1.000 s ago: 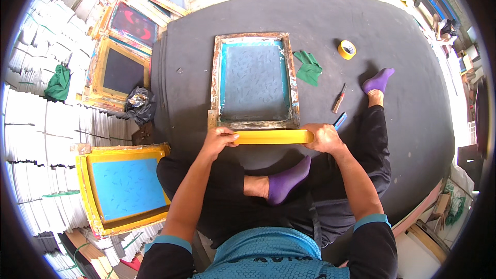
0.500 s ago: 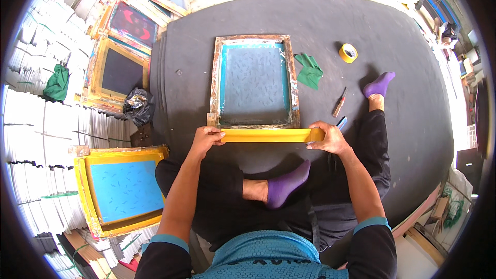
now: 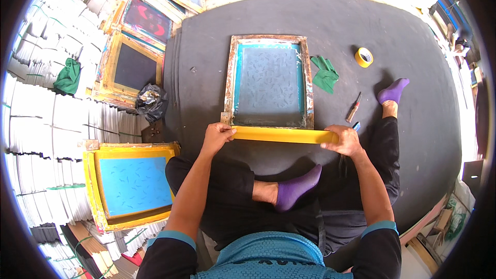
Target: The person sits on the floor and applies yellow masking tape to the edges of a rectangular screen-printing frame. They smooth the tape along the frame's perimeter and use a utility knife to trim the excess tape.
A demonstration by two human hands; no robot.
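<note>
A strip of yellow tape [image 3: 281,135] is stretched between my two hands along the near edge of a screen-printing frame [image 3: 310,85]. My left hand [image 3: 219,137] pinches the tape's left end, close to the frame's near left corner. At the other end, my right hand [image 3: 345,140] grips the tape between thumb and fingers. The frame lies flat, its worn wooden border around a blue-edged grey mesh with small dark marks. Whether the strip touches the wood cannot be made out. A blue tool end [image 3: 356,126] shows just beyond my right hand.
Right of the frame lie a green cloth [image 3: 325,75], a yellow tape roll [image 3: 363,57] and a wooden-handled pointed tool [image 3: 354,107]. A yellow-bordered screen [image 3: 135,185] sits at left, beside stacked white sheets [image 3: 46,129]. More frames [image 3: 135,64] and a black plastic bag [image 3: 152,102] lie behind it.
The whole scene has shifted slightly right in view. Both hands still hold the tape stretched; its right end now sits slightly lower relative to the frame.
</note>
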